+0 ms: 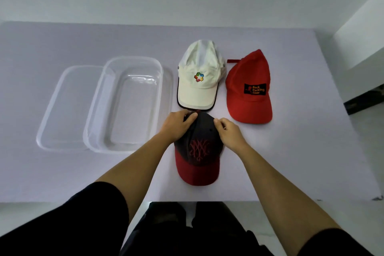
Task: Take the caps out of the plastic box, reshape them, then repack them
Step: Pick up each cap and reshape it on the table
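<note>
Now, risk to the crown: both hands work the far end of the dark cap with the red brim point(199, 149); my guess is that an uneven pull there would leave a crease or skew the panels rather than round them out.
Risk to neighbours: the dark cap's back edge lies just beside the white cap point(201, 78) brim, so a push forward could nudge or overlap it.
Risk at repacking: the clear plastic box point(124, 106) looks snug for three stiff brims; forcing them in would likely undo the shaping.
Risk to the lid: the box sits partly on its clear lid point(62, 110), so it may rock or slide when loaded.
Left grip: the left hand point(177, 125) is closed, fingers curled on the dark cap's rear edge.
Right grip: the right hand point(229, 131) pinches the crown fabric with thumb and fingertips.
Caps, location: all out of the box, on the table point(301, 151).
Count, caps: three; one dark with red brim, one white, one red cap point(248, 91) with a black patch.
Count, boxes: one, empty.
Count, lids: one.
Count, hands: two.
</note>
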